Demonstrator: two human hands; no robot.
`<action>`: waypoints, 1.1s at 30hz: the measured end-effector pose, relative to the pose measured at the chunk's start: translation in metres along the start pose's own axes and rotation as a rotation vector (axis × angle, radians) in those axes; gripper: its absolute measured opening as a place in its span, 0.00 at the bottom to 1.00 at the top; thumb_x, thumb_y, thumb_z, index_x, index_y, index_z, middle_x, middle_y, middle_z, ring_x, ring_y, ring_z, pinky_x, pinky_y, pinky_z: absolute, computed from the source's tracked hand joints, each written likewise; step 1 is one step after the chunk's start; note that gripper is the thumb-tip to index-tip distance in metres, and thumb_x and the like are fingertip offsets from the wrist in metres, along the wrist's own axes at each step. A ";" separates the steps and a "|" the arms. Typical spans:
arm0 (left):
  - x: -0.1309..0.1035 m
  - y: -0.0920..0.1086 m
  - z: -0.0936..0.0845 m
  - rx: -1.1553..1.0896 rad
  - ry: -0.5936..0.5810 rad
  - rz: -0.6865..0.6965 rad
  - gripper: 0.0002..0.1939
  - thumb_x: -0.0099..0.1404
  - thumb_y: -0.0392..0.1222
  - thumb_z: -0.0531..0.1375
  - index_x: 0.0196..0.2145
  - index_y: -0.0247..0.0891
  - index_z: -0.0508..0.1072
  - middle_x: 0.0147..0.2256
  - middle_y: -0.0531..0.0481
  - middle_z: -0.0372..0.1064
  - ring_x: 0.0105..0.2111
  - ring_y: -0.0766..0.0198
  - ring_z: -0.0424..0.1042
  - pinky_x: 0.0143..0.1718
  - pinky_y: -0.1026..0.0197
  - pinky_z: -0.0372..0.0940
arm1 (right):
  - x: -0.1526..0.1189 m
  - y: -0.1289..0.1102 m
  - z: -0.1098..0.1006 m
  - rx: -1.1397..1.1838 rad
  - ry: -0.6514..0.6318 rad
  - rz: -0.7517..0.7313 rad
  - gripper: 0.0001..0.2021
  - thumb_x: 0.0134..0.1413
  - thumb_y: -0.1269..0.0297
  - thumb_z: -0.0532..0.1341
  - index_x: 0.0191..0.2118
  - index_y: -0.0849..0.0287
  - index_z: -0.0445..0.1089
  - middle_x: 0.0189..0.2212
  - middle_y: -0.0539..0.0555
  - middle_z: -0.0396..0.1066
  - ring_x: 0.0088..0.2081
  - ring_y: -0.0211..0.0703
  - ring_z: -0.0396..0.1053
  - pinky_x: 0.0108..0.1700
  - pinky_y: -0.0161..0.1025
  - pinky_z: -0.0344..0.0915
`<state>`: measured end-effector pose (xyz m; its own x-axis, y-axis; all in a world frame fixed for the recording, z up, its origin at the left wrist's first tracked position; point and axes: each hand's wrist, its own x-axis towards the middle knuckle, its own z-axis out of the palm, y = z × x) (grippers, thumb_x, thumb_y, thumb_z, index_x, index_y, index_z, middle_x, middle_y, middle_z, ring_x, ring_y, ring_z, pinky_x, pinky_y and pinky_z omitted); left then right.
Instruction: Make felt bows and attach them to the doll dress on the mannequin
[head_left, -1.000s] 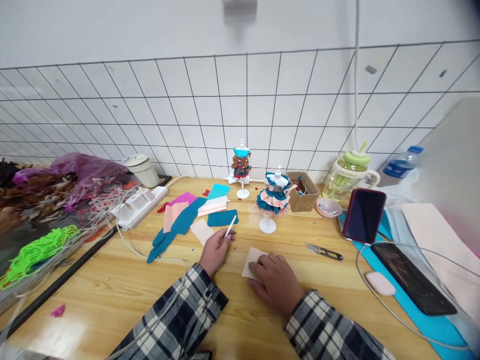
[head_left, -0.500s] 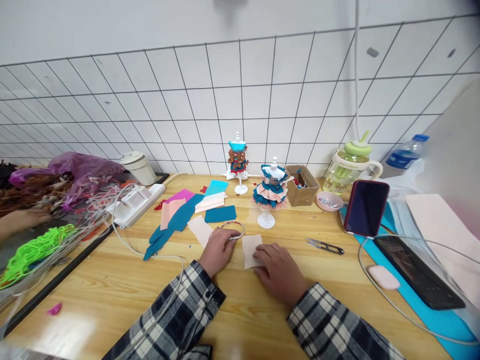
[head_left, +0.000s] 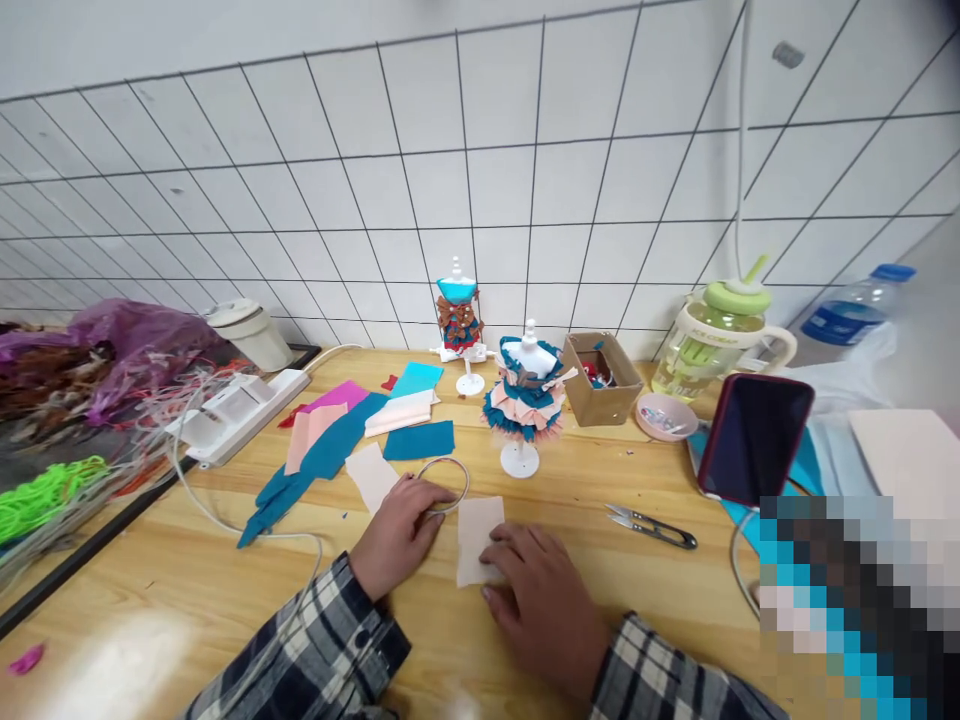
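My left hand (head_left: 400, 530) is closed on the near edge of a thin pale ring (head_left: 466, 482), which tilts up from the wooden table. My right hand (head_left: 544, 590) lies with its fingers stretched out and their tips on a small cream crepe-paper piece (head_left: 474, 540) flat on the wood. Another cream piece (head_left: 370, 475) lies just behind my left hand. Straight ahead stands a small white dress form (head_left: 525, 400) in a ruffled teal and pink paper dress. Thread snips (head_left: 651, 525) lie to the right of my right hand.
Teal paper (head_left: 330, 440) and other coloured pieces lie at left, near a power strip (head_left: 247, 415). Behind stands a second dressed form (head_left: 459, 325). At right are a cardboard box (head_left: 604, 395), pink dish (head_left: 666, 418), green-lidded jug (head_left: 709, 340) and upright phone (head_left: 756, 440).
The view has shifted a little, so the table things appear moved. Another person's hand at the far left is out of view now. My hands keep nearly the same pose.
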<state>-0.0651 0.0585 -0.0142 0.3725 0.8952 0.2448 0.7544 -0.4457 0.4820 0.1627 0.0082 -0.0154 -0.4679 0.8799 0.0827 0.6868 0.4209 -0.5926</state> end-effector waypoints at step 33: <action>0.033 -0.060 -0.023 0.376 0.129 -0.202 0.12 0.61 0.44 0.55 0.36 0.44 0.78 0.40 0.47 0.75 0.44 0.51 0.69 0.47 0.51 0.59 | 0.001 -0.004 -0.004 -0.268 0.034 -0.122 0.06 0.58 0.65 0.55 0.39 0.55 0.67 0.40 0.52 0.68 0.42 0.44 0.60 0.44 0.43 0.53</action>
<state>-0.1105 0.1151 -0.0159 0.1447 0.9456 0.2914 0.9582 -0.2074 0.1971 0.1616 0.0083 -0.0102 -0.5404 0.8241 0.1699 0.7512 0.5635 -0.3438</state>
